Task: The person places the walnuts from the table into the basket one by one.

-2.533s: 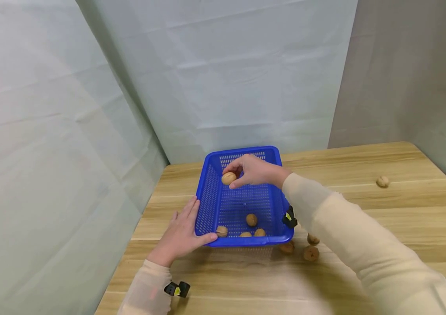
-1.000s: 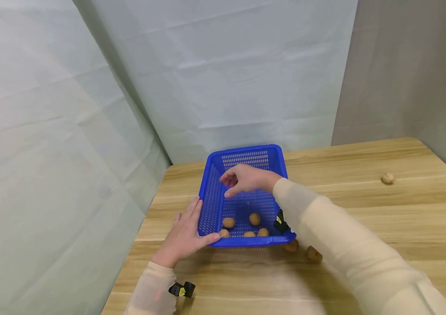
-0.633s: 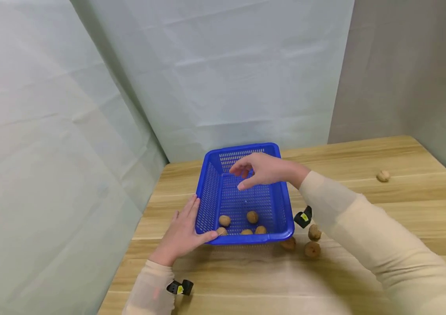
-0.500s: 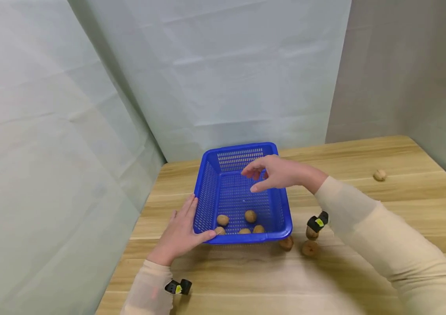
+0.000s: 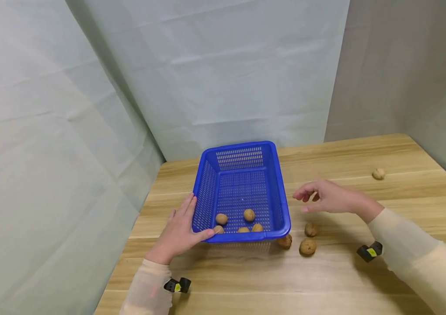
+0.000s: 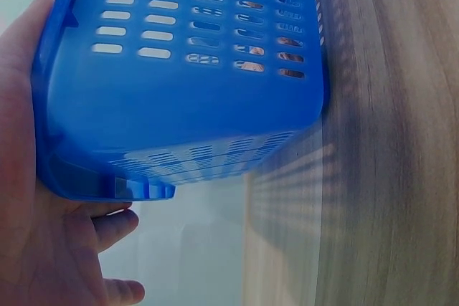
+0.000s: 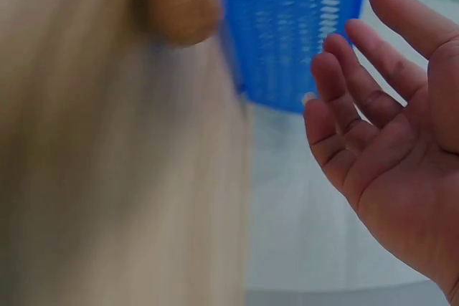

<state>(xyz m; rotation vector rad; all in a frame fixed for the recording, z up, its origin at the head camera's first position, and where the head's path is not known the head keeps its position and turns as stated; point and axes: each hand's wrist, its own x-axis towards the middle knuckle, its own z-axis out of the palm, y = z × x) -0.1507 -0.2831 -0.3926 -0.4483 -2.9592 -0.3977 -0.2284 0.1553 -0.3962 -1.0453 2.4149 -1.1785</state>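
Observation:
A blue plastic basket (image 5: 242,188) with slotted walls stands on the table, several walnuts (image 5: 249,215) lying toward its front end. At its front left corner rests my left hand (image 5: 179,234), thumb along the front rim and straight fingers against the left rim. The left wrist view shows that hand's palm (image 6: 43,227) beside the basket's rim. My right hand (image 5: 327,197) hovers just right of the basket with loosely bent fingers and holds nothing. Below it lie two walnuts (image 5: 308,246), and a third walnut (image 5: 285,241) is partly hidden by the basket's front right corner.
Another walnut (image 5: 378,173) lies far right on the wooden table (image 5: 364,201). Pale cloth (image 5: 242,74) hangs behind the table and along its left side. Small black cameras are strapped to both wrists.
My right hand released a walnut into the basket, then moved right, out over the table beside it. My left hand has stayed at the basket corner.

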